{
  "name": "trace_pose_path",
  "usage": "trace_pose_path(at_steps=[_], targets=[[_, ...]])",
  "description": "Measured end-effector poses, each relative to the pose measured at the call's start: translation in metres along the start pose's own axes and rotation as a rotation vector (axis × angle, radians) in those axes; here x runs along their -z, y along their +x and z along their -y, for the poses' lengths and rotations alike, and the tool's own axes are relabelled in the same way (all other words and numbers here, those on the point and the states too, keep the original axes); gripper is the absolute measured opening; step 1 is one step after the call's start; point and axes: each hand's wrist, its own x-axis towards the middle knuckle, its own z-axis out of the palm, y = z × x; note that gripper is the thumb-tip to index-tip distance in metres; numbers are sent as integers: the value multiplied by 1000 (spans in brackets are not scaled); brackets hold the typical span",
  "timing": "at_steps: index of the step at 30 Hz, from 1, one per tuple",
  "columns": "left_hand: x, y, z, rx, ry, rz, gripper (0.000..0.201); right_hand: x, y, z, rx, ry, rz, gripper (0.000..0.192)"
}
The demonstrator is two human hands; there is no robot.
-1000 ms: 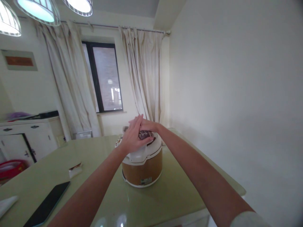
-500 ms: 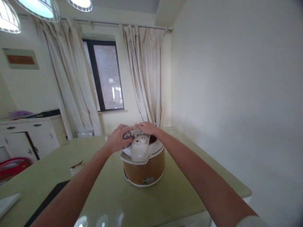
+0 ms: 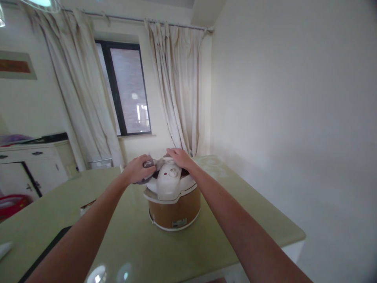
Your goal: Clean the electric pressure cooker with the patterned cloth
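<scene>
A rice cooker (image 3: 173, 210) with a tan body and a white lid stands on the pale green table (image 3: 250, 220). On its lid lies a patterned cloth (image 3: 153, 164), mostly hidden by my hands. My left hand (image 3: 138, 168) is closed on the cloth at the lid's left edge. My right hand (image 3: 178, 157) lies flat on the back of the lid, fingers together. The lid's white handle (image 3: 167, 182) faces me between my two forearms.
A dark phone (image 3: 44, 255) lies at the table's near left, and a small white packet (image 3: 86, 205) sits behind my left forearm. A white sideboard (image 3: 32, 169) and a red basket (image 3: 11, 202) stand at the left. Curtains, a window and a wall lie beyond.
My left hand has slid from the top of the lid to its left edge and closed on the cloth. My right hand stays on the lid's back. The view has shifted slightly.
</scene>
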Motion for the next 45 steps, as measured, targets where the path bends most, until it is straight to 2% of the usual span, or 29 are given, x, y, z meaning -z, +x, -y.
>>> trace_pose_path(at_steps=[3,5,8,10,14,16,19,22,26,30,33,35,37,42,45], targets=[[11,-19,-23,-10,-56,18,33,-1,4,-3,-37,113,-8,57],[14,-20,-42,-9,-62,12,38,-1,5,-5,-49,181,-26,61],[12,-6,-69,-70,-4,33,34,-2,8,-8,-45,302,-52,68],[10,7,-85,-122,20,87,28,-2,9,-10,-59,408,-62,71],[8,23,-104,-205,-29,178,25,2,10,-10,-192,579,-37,75],[7,25,-107,-239,-59,175,24,4,9,-9,-240,602,-21,74],[6,22,-103,-198,-122,143,25,8,4,-7,-196,559,11,73],[4,18,-89,-102,-229,100,29,8,0,-7,-127,521,7,72],[1,11,-66,-10,-336,34,36,6,-1,-7,-116,519,-19,67],[-1,3,-54,92,-290,-49,51,5,-2,-5,-76,477,-30,64],[-4,-6,-58,146,-213,-98,66,6,-2,-4,-57,448,-25,63],[-8,-19,-65,103,-138,-151,64,6,-3,-5,-59,457,-23,63],[-15,-37,-72,8,-55,-232,52,5,-2,-7,-61,464,-23,63],[-39,-88,-88,-156,43,-537,28,1,4,-12,-30,417,-24,63],[-50,-100,-106,-315,114,-586,21,0,9,-15,-31,424,-13,62]])
